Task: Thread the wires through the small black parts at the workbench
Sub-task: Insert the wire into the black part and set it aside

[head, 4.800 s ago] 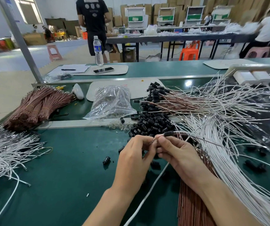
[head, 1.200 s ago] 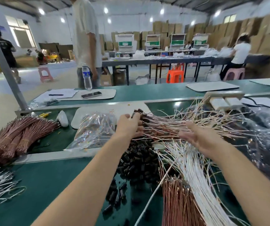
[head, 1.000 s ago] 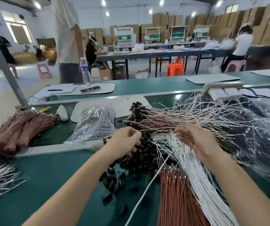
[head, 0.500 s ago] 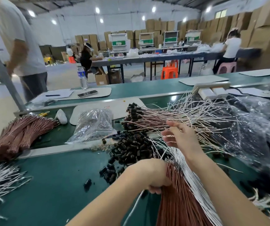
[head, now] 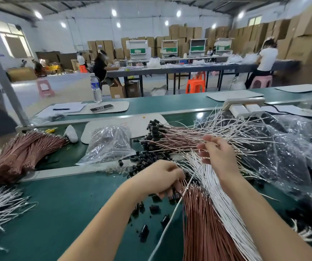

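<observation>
Held the left hand in the black parts mid-counter, fingers curled, probably picking 1; grip not discernible. Held the right hand over the white wires, fingers loosely spread, ready to choose.

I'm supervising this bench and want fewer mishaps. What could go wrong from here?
Loose black parts lie scattered beside the left forearm; a sweep could knock them off the bench. The right hand hovers over fanned, overlapping white wires; pulling one may drag neighbours along.
</observation>
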A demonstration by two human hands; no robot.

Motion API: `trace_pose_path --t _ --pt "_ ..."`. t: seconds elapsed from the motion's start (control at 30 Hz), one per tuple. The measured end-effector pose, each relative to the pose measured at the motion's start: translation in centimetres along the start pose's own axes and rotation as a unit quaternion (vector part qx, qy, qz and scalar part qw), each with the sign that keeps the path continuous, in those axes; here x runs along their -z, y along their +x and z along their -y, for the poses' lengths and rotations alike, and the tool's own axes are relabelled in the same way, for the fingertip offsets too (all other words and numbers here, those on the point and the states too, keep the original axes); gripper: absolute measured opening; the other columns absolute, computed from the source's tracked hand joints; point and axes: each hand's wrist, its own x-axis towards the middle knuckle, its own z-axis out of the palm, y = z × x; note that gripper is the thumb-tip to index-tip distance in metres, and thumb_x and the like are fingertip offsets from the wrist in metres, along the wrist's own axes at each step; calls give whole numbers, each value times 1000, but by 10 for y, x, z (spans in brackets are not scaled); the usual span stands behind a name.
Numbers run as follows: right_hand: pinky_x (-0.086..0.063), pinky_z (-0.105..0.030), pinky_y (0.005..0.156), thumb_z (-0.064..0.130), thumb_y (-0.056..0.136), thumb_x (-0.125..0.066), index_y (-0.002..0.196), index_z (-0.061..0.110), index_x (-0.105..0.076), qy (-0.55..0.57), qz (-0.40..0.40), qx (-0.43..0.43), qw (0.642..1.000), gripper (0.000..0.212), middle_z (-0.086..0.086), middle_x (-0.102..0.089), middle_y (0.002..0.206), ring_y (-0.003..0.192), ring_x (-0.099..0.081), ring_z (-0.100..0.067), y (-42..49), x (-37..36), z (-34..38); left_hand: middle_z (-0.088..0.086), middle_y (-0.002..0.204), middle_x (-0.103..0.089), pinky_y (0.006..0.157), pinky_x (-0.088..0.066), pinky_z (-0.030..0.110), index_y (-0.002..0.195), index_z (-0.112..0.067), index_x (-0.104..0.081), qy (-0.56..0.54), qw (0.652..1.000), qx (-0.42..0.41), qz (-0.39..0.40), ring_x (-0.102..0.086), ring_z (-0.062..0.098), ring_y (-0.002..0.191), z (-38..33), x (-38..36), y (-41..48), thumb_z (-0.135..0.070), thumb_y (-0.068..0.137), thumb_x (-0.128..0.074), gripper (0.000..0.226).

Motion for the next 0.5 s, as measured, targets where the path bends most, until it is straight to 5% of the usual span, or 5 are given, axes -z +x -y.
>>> trace_pose_path --t 0.1,0.2,0.27,0.33,0.5 --pt "-48 -24 60 14 104 -48 116 22 -62 -87 30 35 995 20 3 -70 100 73 -61 -20 -7 -12 -10 -2 80 -71 49 -48 21 103 -13 -67 -176 969 -16 -170 -59 6 54 20 17 -6 -25 104 -53 18" --pt "-43 -17 49 25 104 -52 122 27 -62 -210 142 88 963 21 12 -65 107 50 -54 -12 -17 -28 -24 2 86 -71 52 -52 23 102 -12 -66 -359 855 -13 -375 -63 7 59 60 35 -22 -24 105 -51 20" --pt "-51 -19 73 32 103 -54 129 30 -62 -319 200 125 918 27 11 -65 118 77 -61 0 -21 -37 -31 2 87 -73 51 -53 20 100 -12 -66 -404 795 -27 -452 -65 6 62 89 35 -33 -26 106 -50 22" --pt "-45 -29 103 41 102 -53 136 30 -58 -438 225 140 859 36 6 -59 133 117 -55 -10 -25 -44 -38 1 89 -75 52 -54 20 99 -13 -66 -419 768 -43 -482 -66 8 67 111 30 -41 -27 107 -50 22" --pt "-41 -37 107 53 99 -54 140 34 -52 -552 233 139 789 45 6 -47 138 128 -45 -19 -34 -58 -47 0 85 -74 53 -56 22 95 -15 -66 -422 741 -84 -515 -66 11 64 129 28 -48 -23 107 -50 22"
